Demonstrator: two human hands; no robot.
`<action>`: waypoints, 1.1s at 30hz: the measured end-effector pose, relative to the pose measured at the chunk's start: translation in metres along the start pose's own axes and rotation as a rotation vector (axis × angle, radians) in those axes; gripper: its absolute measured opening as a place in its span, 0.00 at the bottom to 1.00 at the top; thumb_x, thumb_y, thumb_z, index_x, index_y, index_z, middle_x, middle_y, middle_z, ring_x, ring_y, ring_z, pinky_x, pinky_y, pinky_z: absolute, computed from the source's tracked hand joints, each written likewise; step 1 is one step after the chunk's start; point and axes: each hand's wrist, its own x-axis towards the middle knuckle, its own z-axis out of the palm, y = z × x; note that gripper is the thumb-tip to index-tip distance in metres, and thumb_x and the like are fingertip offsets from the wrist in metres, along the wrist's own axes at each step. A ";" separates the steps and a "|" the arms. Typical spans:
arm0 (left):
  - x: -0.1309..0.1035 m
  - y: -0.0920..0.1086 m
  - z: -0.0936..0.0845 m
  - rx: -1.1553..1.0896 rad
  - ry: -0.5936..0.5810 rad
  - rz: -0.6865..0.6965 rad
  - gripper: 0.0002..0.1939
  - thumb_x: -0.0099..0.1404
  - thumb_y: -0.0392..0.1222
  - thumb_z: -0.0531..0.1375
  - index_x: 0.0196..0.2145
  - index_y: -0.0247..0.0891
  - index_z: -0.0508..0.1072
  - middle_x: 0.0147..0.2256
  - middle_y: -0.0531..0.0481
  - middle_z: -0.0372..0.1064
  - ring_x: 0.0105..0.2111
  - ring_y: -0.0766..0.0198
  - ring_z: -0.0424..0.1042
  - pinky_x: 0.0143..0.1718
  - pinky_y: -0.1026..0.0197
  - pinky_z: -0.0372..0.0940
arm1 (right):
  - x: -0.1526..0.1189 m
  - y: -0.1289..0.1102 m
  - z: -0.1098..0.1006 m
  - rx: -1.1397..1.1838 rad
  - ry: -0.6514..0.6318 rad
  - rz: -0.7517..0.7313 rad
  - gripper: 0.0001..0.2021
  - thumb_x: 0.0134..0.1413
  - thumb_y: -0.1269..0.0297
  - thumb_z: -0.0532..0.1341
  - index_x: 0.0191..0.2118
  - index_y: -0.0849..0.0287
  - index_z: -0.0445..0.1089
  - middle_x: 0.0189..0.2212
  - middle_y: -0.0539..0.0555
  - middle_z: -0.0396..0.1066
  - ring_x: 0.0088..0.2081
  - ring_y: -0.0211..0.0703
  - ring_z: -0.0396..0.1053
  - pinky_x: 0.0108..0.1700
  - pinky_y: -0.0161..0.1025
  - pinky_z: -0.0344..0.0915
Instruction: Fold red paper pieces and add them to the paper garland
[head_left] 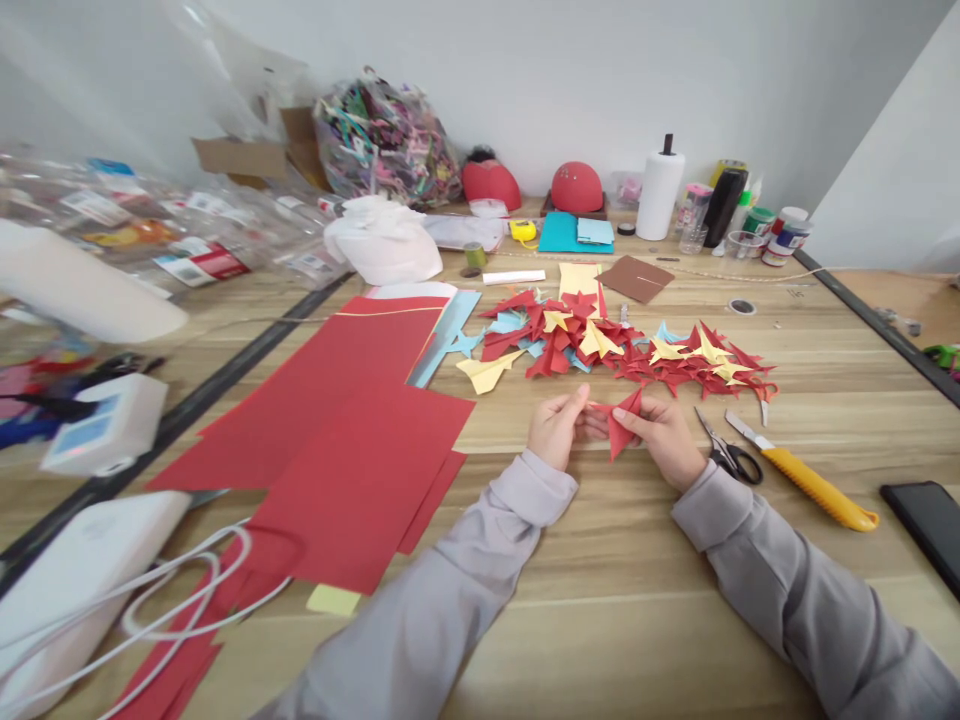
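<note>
Left hand [556, 428] and right hand [663, 436] close together, both pinching small folded red paper piece [622, 424] just above wooden table [615, 590]. Grey sleeves on both forearms. Just right of folded piece: black-handled scissors [726, 452], then yellow-handled utility knife [806, 476]. Beyond folded piece: scattered heap of folded red, yellow and blue paper shapes [607, 345]. Left of folded piece: overlapping flat red paper sheets [337, 440]. Far right of it, at table edge: black phone [930, 525].

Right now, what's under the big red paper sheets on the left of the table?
Under the red paper sheets a light blue sheet sticks out at the far edge, a yellow slip at the near edge. Elsewhere bare wooden table surrounds them; anything beneath their middle is covered.
</note>
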 end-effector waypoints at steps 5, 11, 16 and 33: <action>0.002 0.000 -0.002 -0.048 -0.015 0.110 0.16 0.42 0.46 0.68 0.27 0.33 0.74 0.25 0.48 0.73 0.24 0.63 0.73 0.25 0.61 0.68 | 0.001 0.002 -0.001 0.001 0.019 -0.004 0.13 0.38 0.54 0.65 0.25 0.60 0.71 0.17 0.47 0.68 0.18 0.32 0.59 0.21 0.32 0.58; 0.001 -0.001 -0.002 0.014 0.008 0.137 0.12 0.42 0.41 0.68 0.24 0.33 0.74 0.20 0.49 0.72 0.23 0.62 0.72 0.26 0.61 0.68 | 0.001 0.002 -0.001 -0.004 0.021 -0.009 0.14 0.39 0.53 0.65 0.26 0.60 0.71 0.17 0.47 0.67 0.18 0.32 0.60 0.20 0.31 0.58; 0.001 0.001 -0.002 -0.019 0.003 0.090 0.15 0.42 0.42 0.68 0.27 0.32 0.73 0.23 0.48 0.73 0.23 0.62 0.72 0.25 0.60 0.68 | 0.004 0.007 -0.003 -0.048 0.073 -0.097 0.14 0.41 0.52 0.64 0.28 0.58 0.71 0.20 0.48 0.68 0.20 0.34 0.61 0.20 0.32 0.60; 0.003 0.003 -0.008 0.019 -0.120 0.144 0.10 0.43 0.41 0.67 0.24 0.34 0.76 0.19 0.50 0.71 0.21 0.64 0.70 0.27 0.59 0.68 | -0.004 0.004 0.002 -0.361 0.108 -0.535 0.05 0.49 0.64 0.61 0.32 0.51 0.74 0.30 0.53 0.72 0.34 0.44 0.69 0.38 0.43 0.66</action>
